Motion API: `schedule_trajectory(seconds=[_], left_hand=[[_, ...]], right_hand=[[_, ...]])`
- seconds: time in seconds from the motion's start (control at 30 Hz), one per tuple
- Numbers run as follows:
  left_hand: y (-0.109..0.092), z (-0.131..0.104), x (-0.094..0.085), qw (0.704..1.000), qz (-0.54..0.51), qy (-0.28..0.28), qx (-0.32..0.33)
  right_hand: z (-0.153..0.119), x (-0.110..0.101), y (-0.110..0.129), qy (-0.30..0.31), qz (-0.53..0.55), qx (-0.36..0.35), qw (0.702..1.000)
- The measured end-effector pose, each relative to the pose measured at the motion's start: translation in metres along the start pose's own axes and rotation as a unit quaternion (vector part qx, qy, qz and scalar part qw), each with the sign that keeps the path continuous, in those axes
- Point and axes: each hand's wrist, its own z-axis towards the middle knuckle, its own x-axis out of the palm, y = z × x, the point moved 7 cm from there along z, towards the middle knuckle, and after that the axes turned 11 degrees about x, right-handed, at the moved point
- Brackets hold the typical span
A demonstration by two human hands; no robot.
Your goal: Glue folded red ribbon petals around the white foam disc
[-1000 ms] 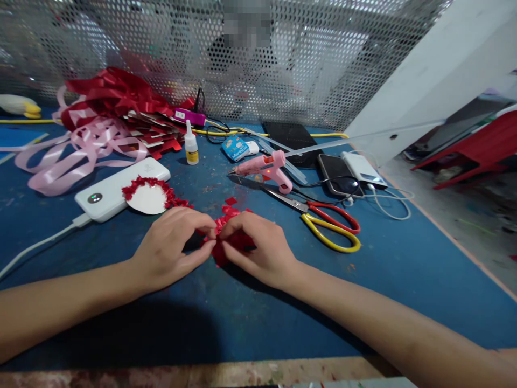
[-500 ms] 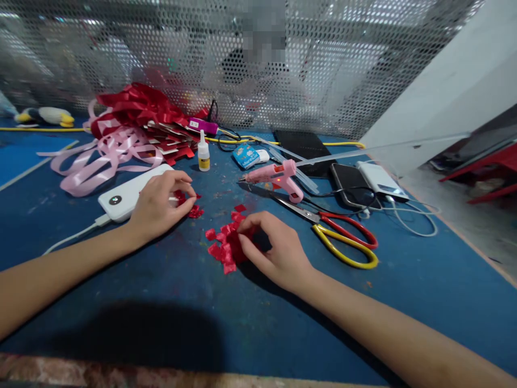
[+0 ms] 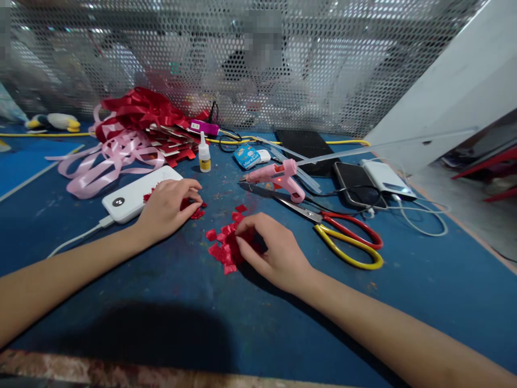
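Observation:
My left hand (image 3: 169,207) rests beside the white power bank (image 3: 137,188), fingers curled over a few small red ribbon pieces (image 3: 197,214). Its fingertips and thumb are drawn close, and whatever lies between them is hidden. More red bits show on the power bank, behind the knuckles. My right hand (image 3: 278,250) is at the right side of a loose pile of cut red ribbon squares (image 3: 222,248). Thumb and forefinger are bent together at the pile's edge, on a red ribbon piece. The palm side hides part of the pile.
A pink glue gun (image 3: 278,175) and open scissors (image 3: 319,217) lie beyond my right hand. Behind are a glue bottle (image 3: 204,153), a blue packet (image 3: 247,156), pink ribbon (image 3: 100,167) and red ribbon (image 3: 149,110). Phone (image 3: 357,186), second power bank (image 3: 388,178) and cables lie right.
My left hand has shifted slightly down and right, uncovering red bits on the power bank. My right hand stays at the pile. The whole view has shifted slightly.

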Motion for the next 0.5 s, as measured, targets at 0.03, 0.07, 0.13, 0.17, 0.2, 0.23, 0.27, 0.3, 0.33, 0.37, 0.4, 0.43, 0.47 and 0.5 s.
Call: schedule_trajectory(seconds=[0.03, 0.07, 0.13, 0.17, 0.2, 0.23, 0.27, 0.3, 0.33, 0.37, 0.4, 0.43, 0.47, 0.5], left_hand=[[-0.001, 0.0, 0.0, 1.0, 0.003, 0.001, 0.001], [-0.001, 0.0, 0.0, 1.0, 0.005, 0.002, 0.002], [-0.002, 0.0, 0.0, 1.0, 0.005, 0.002, 0.002], [-0.002, 0.0, 0.0, 1.0, 0.004, 0.0, 0.0], [-0.002, 0.0, 0.0, 1.0, 0.002, -0.004, -0.001], [-0.001, 0.0, -0.001, 1.0, 0.0, -0.007, 0.0], [-0.001, 0.0, -0.001, 1.0, 0.0, -0.01, 0.001], [-0.001, 0.0, -0.002, 1.0, 0.0, -0.013, 0.003], [0.0, 0.0, -0.002, 1.0, 0.002, -0.015, 0.006], [-0.001, 0.0, -0.003, 1.0, 0.006, -0.017, 0.01], [-0.002, 0.0, -0.004, 1.0, 0.011, -0.02, 0.016], [-0.004, 0.0, -0.006, 0.999, 0.016, -0.024, 0.025], [-0.008, 0.0, -0.007, 0.999, 0.02, -0.029, 0.038], [-0.013, -0.001, -0.009, 0.998, 0.023, -0.032, 0.056]], right_hand=[[0.0, 0.0, 0.0, -0.001, 0.0, 0.0, 1.0], [0.0, 0.0, 0.0, -0.002, -0.001, 0.001, 1.0], [0.0, 0.0, -0.001, -0.004, -0.004, 0.006, 1.0], [0.001, -0.001, -0.002, -0.007, -0.006, 0.009, 1.0], [0.001, -0.001, -0.002, -0.009, -0.007, 0.011, 1.0], [0.001, -0.001, -0.003, -0.012, -0.007, 0.01, 1.0], [0.001, -0.002, -0.003, -0.014, -0.007, 0.008, 1.0], [0.001, -0.002, -0.002, -0.015, -0.005, 0.005, 1.0], [0.002, -0.002, -0.002, -0.015, -0.004, 0.001, 1.0], [0.002, -0.002, -0.002, -0.015, -0.003, -0.001, 1.0], [0.002, -0.002, -0.002, -0.015, -0.003, -0.002, 1.0], [0.002, -0.002, -0.002, -0.015, -0.002, 0.0, 1.0], [0.002, -0.002, -0.002, -0.014, -0.002, 0.002, 1.0], [0.002, -0.002, -0.002, -0.014, -0.001, 0.004, 1.0]])
